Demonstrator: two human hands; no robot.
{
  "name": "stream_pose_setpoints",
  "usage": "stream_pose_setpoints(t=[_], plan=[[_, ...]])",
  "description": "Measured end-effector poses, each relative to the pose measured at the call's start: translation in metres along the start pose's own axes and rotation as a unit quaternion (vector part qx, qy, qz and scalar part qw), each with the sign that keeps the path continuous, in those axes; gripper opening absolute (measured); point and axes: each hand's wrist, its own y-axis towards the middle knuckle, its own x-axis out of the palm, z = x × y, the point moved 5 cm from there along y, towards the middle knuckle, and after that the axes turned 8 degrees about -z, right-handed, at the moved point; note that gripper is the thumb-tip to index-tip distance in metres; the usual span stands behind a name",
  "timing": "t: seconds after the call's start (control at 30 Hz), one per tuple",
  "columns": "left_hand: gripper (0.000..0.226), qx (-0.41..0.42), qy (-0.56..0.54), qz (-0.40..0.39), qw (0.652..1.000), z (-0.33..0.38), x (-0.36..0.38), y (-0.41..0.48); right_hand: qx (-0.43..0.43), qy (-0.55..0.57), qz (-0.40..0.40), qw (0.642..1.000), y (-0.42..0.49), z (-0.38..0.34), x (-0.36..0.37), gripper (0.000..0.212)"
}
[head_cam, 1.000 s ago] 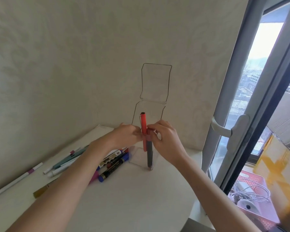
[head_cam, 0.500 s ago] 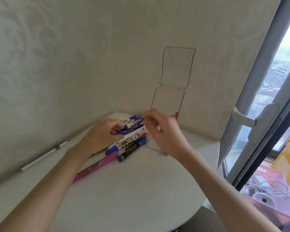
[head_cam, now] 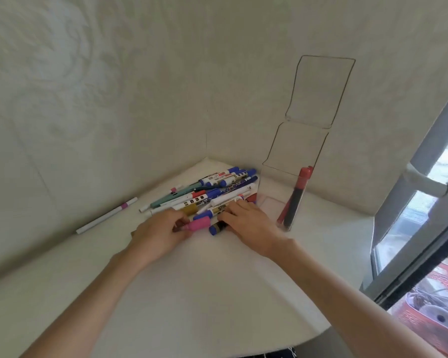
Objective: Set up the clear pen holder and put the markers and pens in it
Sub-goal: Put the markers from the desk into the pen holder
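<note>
Fingers (head_cam: 178, 218) of the left hand (head_cam: 158, 235) curl around a pink marker (head_cam: 196, 224) at the near edge of a pile of markers and pens (head_cam: 225, 186), knuckles up. Just beside them, the right hand (head_cam: 251, 224) lies palm down on the same pile, its fingers (head_cam: 229, 215) bent over a blue-capped marker (head_cam: 217, 229). Whether they grip it or only rest on it cannot be told from here. Both bare forearms reach in from the near side.

The clear pen holder (head_cam: 295, 151) stands upright to the right of the pile, close to the corner of the room, its hinged lid (head_cam: 321, 91) flipped up above it. Inside, a red-capped marker (head_cam: 299, 195) and a slimmer red pen (head_cam: 283, 214) lean together at the front corner. A white pen (head_cam: 106, 215) with a pink band lies alone to the left, near the wall and apart from the pile.

Everything sits on a white table (head_cam: 192, 293) set into the corner of two pale walls (head_cam: 114, 86) with a faint embossed pattern. A grey window frame (head_cam: 429, 135) with a handle (head_cam: 427, 183) runs down the right, daylight behind it. Low on that side sits a red basket (head_cam: 429, 313) holding cables.
</note>
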Motion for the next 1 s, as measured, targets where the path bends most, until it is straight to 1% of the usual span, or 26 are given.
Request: stream_pose_setpoints(t=[0.07, 0.1, 0.13, 0.17, 0.2, 0.23, 0.27, 0.3, 0.33, 0.37, 0.4, 0.43, 0.47, 0.5, 0.6, 0.67, 0.7, 0.77, 0.8, 0.83, 0.9, 0.93, 1.0], plan=[[0.011, 0.006, -0.094, 0.034, 0.995, -0.006, -0.008, 0.0, -0.022, -0.009, 0.006, 1.0, -0.001, -0.003, -0.002, 0.032], [0.011, 0.013, -0.15, 0.061, 0.987, -0.008, -0.014, -0.001, -0.031, 0.01, 0.024, 0.999, -0.003, -0.005, -0.006, 0.029], [0.013, 0.021, -0.21, 0.085, 0.974, -0.008, -0.019, -0.003, -0.026, 0.061, 0.053, 0.996, -0.007, -0.008, -0.012, 0.026], [0.014, 0.032, -0.276, 0.099, 0.955, -0.006, -0.024, -0.005, 0.004, 0.152, 0.084, 0.985, -0.01, -0.008, -0.02, 0.023], [0.015, 0.041, -0.343, 0.102, 0.933, -0.003, -0.028, -0.007, 0.045, 0.273, 0.118, 0.954, -0.014, -0.007, -0.029, 0.02], [0.018, 0.047, -0.406, 0.097, 0.907, 0.0, -0.03, -0.009, 0.076, 0.4, 0.163, 0.899, -0.017, -0.004, -0.036, 0.017], [0.02, 0.05, -0.459, 0.09, 0.882, 0.003, -0.031, -0.01, 0.094, 0.506, 0.217, 0.83, -0.02, -0.001, -0.043, 0.014], [0.022, 0.049, -0.494, 0.084, 0.864, 0.005, -0.031, -0.01, 0.105, 0.58, 0.265, 0.763, -0.022, 0.004, -0.049, 0.015], [0.022, 0.049, -0.514, 0.079, 0.853, 0.006, -0.032, -0.01, 0.109, 0.639, 0.292, 0.703, -0.024, 0.009, -0.053, 0.014], [0.022, 0.051, -0.522, 0.076, 0.848, 0.008, -0.032, -0.009, 0.108, 0.686, 0.3, 0.654, -0.027, 0.011, -0.056, 0.013], [0.022, 0.055, -0.525, 0.073, 0.846, 0.011, -0.033, -0.009, 0.109, 0.721, 0.295, 0.618, -0.029, 0.012, -0.058, 0.014], [0.022, 0.058, -0.523, 0.071, 0.848, 0.014, -0.032, -0.008, 0.108, 0.744, 0.283, 0.596, -0.032, 0.012, -0.057, 0.016], [0.023, 0.058, -0.52, 0.072, 0.849, 0.017, -0.032, -0.008, 0.106, 0.754, 0.268, 0.59, -0.035, 0.01, -0.056, 0.018], [0.024, 0.057, -0.517, 0.073, 0.851, 0.019, -0.031, -0.007, 0.103, 0.749, 0.256, 0.603, -0.038, 0.008, -0.056, 0.019], [0.026, 0.065, -0.512, 0.079, 0.853, 0.028, -0.032, -0.003, 0.104, 0.694, 0.229, 0.675, -0.049, 0.006, -0.06, 0.025], [0.023, 0.087, -0.518, 0.083, 0.847, 0.039, -0.037, 0.001, 0.12, 0.681, 0.202, 0.694, -0.057, 0.01, -0.064, 0.032], [0.022, 0.105, -0.523, 0.085, 0.842, 0.047, -0.041, 0.003, 0.122, 0.676, 0.183, 0.703, -0.063, 0.012, -0.067, 0.04], [0.018, 0.14, -0.532, 0.085, 0.831, 0.067, -0.05, 0.008, 0.129, 0.642, 0.164, 0.738, -0.08, 0.019, -0.079, 0.052], [0.018, 0.159, -0.535, 0.083, 0.825, 0.079, -0.056, 0.011, 0.133, 0.626, 0.179, 0.747, -0.089, 0.025, -0.088, 0.052], [0.02, 0.176, -0.538, 0.083, 0.82, 0.093, -0.063, 0.015, 0.135, 0.619, 0.209, 0.745, -0.099, 0.033, -0.098, 0.05], [0.022, 0.209, -0.544, 0.087, 0.808, 0.121, -0.076, 0.026, 0.153, 0.609, 0.289, 0.722, -0.118, 0.055, -0.117, 0.038], [0.019, 0.223, -0.543, 0.09, 0.804, 0.136, -0.082, 0.033, 0.176, 0.591, 0.324, 0.717, -0.126, 0.068, -0.124, 0.031], [0.017, 0.241, -0.525, 0.095, 0.81, 0.166, -0.089, 0.048, 0.228, 0.529, 0.373, 0.727, -0.141, 0.091, -0.135, 0.021]])
